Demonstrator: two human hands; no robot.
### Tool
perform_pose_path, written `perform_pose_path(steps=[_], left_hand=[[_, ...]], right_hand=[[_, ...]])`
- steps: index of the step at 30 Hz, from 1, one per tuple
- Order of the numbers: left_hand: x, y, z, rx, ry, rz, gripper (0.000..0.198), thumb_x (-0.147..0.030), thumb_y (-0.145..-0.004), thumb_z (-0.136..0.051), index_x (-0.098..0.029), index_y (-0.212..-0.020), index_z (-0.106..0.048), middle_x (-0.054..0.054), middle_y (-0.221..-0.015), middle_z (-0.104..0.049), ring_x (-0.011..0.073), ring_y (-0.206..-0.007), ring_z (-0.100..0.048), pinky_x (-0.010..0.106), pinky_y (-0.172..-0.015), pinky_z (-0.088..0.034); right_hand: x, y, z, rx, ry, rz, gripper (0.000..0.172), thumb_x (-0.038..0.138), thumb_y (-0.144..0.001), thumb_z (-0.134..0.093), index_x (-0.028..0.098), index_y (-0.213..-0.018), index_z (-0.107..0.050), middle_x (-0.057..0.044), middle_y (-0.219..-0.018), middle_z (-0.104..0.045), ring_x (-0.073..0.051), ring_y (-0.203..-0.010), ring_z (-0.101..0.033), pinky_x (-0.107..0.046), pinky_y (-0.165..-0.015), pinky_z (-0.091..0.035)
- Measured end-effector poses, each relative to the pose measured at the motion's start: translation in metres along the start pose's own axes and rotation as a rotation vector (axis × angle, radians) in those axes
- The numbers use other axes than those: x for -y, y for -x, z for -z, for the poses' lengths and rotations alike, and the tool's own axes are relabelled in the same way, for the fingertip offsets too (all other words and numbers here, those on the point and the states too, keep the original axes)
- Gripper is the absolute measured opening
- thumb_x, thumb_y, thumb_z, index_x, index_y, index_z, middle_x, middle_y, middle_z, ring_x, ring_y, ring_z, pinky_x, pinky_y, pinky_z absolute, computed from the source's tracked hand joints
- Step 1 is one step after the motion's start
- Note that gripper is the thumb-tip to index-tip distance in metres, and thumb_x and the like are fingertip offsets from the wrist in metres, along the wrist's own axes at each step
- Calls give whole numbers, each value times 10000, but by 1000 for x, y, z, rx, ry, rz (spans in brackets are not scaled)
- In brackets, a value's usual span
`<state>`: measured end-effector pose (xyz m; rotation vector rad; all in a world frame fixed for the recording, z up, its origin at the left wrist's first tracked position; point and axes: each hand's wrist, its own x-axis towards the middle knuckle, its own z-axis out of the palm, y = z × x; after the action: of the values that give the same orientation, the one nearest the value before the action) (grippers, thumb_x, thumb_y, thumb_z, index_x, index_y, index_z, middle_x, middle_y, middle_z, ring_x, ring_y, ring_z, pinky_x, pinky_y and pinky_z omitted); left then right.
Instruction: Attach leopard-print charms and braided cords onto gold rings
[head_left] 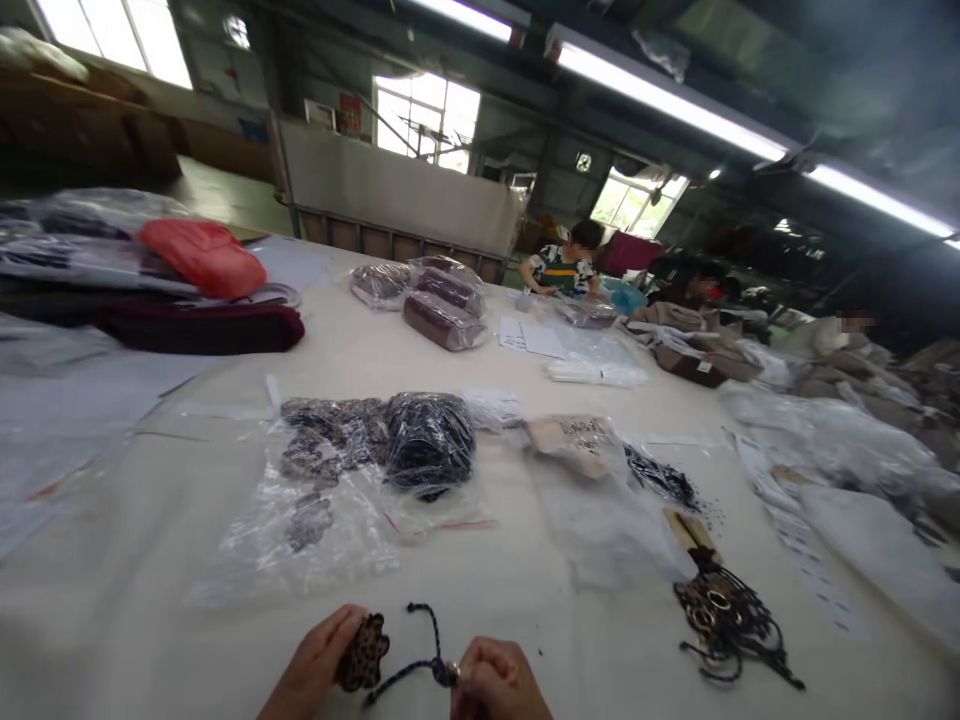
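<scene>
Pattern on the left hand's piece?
Leopard-like: dark spots on tan, on the scalloped piece in the left hand. Best seen in the head view.

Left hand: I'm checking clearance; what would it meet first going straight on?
Beyond the leopard-print piece it holds, the left hand would probably meet the clear plastic bags, though height is unclear.

A factory workroom: long white fluorescent tubes [667, 95] overhead at one o'clock; clear-plastic-wrapped oblong maroon bundles [446, 318] at twelve on a broad cream worktable [360, 350], a patterned-shirted co-worker [574, 272] at one.
</scene>
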<state>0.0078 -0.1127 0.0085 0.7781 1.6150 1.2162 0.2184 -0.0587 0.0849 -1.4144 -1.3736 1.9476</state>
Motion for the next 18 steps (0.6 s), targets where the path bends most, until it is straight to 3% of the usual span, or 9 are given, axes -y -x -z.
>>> perform_pose_path(steps=[2,4,7,11,18], left_hand=[[-17,6,-14,111,304,243,476,-641,-705,-579,-175,-799,-595,12,-682,-624,163,-597,-602,234,-511,-481],[-31,15,-29,157,449,316,460,-589,-682,-644,-169,-851,-566,5,-638,-608,137,-520,-565,200,-443,-408],[-51,27,-46,226,548,290,396,-467,-640,-731,-157,-788,-535,-6,-589,-585,113,-506,-546,185,-462,-392],[-76,33,-56,290,581,264,327,-436,-710,-675,-153,-765,-521,-31,-561,-547,95,-470,-516,214,-485,-430],[-98,44,-59,251,413,101,341,-442,-732,-653,-116,-789,-570,5,-604,-586,90,-478,-550,158,-415,-364]], right_hand=[[5,1,5,-19,-9,4,177,332,-597,-469,163,-553,-500,-4,-456,-554,-65,-333,-433,-167,-341,-263],[10,2,12,-36,-6,17,201,355,-626,-484,162,-573,-492,1,-487,-558,-57,-333,-430,-163,-333,-287],[17,2,22,-54,12,51,240,386,-662,-517,161,-583,-485,8,-516,-547,-53,-353,-417,-167,-328,-323],[28,1,29,-64,51,97,273,395,-714,-525,150,-597,-499,27,-494,-500,-60,-400,-424,-165,-359,-339],[39,3,24,-4,145,123,334,445,-751,-559,148,-600,-540,23,-489,-492,-84,-440,-433,-195,-420,-372]])
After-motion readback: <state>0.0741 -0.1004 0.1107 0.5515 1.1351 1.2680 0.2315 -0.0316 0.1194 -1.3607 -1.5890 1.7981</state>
